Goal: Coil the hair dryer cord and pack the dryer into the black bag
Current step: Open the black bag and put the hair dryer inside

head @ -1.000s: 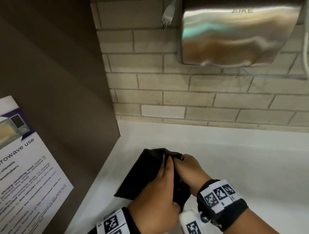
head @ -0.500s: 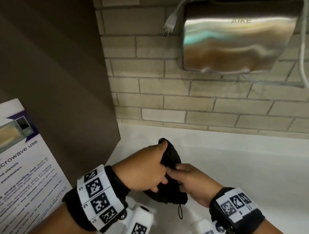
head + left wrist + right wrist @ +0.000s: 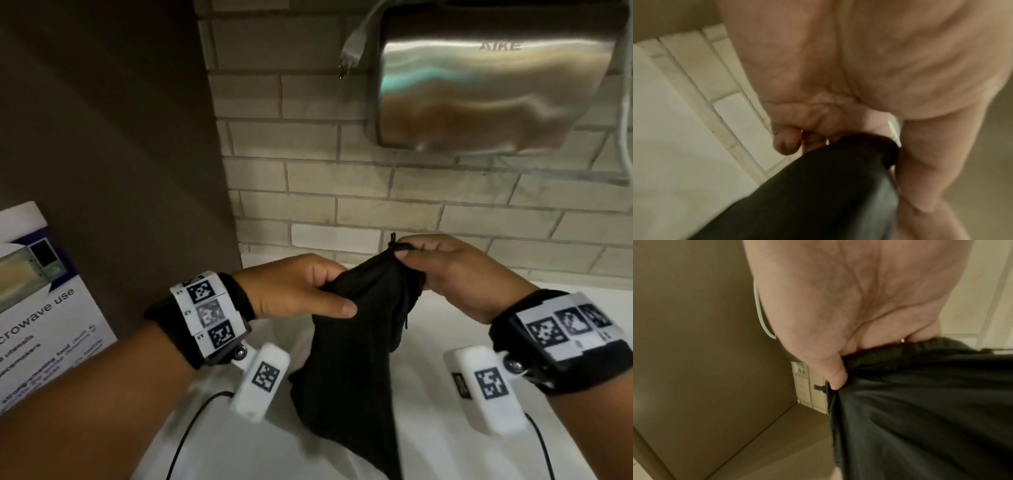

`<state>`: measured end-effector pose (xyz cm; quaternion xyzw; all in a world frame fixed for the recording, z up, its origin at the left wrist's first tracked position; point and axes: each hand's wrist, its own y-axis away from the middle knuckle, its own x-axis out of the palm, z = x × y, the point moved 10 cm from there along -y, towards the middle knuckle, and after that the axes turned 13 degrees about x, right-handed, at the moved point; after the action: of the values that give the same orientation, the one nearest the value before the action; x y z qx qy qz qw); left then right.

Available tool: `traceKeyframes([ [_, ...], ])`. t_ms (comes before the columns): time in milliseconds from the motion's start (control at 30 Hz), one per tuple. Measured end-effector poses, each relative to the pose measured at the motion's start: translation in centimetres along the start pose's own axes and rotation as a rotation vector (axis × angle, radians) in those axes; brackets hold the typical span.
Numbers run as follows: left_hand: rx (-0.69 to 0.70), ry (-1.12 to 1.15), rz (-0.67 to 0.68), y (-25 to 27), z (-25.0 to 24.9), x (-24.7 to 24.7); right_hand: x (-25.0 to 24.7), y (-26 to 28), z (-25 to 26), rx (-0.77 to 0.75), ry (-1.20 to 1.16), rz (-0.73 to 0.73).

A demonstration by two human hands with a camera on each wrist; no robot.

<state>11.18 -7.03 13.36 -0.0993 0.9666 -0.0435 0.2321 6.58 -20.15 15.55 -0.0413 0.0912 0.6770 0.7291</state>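
Note:
Both hands hold the black bag (image 3: 349, 359) up off the white counter (image 3: 428, 445). My left hand (image 3: 298, 291) grips the left side of the bag's top edge, fingers curled round the cloth (image 3: 818, 186). On the right, my right hand (image 3: 442, 270) pinches the gathered rim by the drawstring (image 3: 394, 241), and the fabric (image 3: 920, 410) hangs below its palm. The bag hangs limp between the hands. The hair dryer itself is not in view. A white cord with a plug (image 3: 352, 51) hangs on the brick wall above.
A steel hand dryer (image 3: 493, 89) is mounted on the brick wall (image 3: 342, 192) above the counter. A brown side panel (image 3: 120, 154) closes off the left, with a printed microwave notice (image 3: 44, 308) on it. A wall socket (image 3: 803, 386) sits low in the corner.
The bag has been lifted off the counter and pulled out between my hands. My right hand has moved up and right to the drawstring rim; my left hand holds the opposite side.

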Motion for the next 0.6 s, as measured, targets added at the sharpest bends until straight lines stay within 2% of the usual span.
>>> traceKeyframes([
  [67, -0.146, -0.262, 0.108, 0.6, 1.7, 0.2, -1.0, 0.7, 0.6, -0.035, -0.048, -0.001],
  [167, -0.279, -0.908, 0.217, 1.4, 3.5, -1.4, -2.7, 2.0, 0.8, -0.074, -0.102, -0.009],
  [233, -0.284, -1.126, 0.15, 1.9, 2.9, -2.9, -3.2, 2.4, 0.4, -0.063, 0.006, -0.019],
  [367, -0.256, -1.161, -0.065, 3.6, 0.2, -5.3, -2.9, 2.8, -0.5, -0.051, 0.268, -0.046],
  [433, -0.251, -1.138, -0.155, 5.1, -1.0, -6.3, -2.3, 2.6, -0.7, -0.082, 0.387, -0.113],
  [533, -0.201, -1.102, -0.317, 7.9, -3.0, -7.8, -1.6, 1.5, -1.3, -0.085, 0.413, -0.22],
  [600, -0.201, -1.102, -0.384, 9.5, -3.7, -8.6, -0.3, 0.3, -2.1, -0.055, 0.404, -0.222],
])
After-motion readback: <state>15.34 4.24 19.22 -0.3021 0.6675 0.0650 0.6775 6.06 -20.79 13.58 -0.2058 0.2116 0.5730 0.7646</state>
